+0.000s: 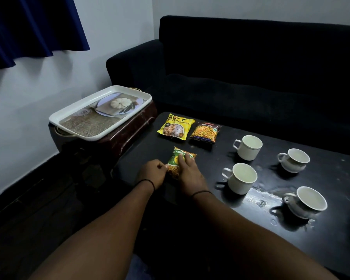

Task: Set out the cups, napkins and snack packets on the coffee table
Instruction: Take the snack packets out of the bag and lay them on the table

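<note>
A view down over a person's two bare forearms reaching onto a dark coffee table (251, 229) in front of a dark sofa (251, 67). Both hands are on a green snack packet (181, 160) lying near the table's left end: the left hand (153, 174) pinches its near left corner with curled fingers, while the right hand (190, 172) lies over its right side, fingers resting on top and seeming to hold it down. Beyond it, side by side, lie a yellow snack packet (176, 127) and a dark packet marked mixture (205, 132). To the right stand four white cups, apart from one another: a far straight cup (249, 147), a near straight cup (240, 177), a far rounded cup (294, 160) and a near rounded cup (307, 202). The cups and two packets look set out, and the third packet looks to be getting its final placing. No napkins can be seen, so that part appears still to do. A white tray (101, 113) on a side stand to the left holds nothing loose; its printed picture could be mistaken for objects. The table's right end is cut off, and the dim light hides detail on the floor
</note>
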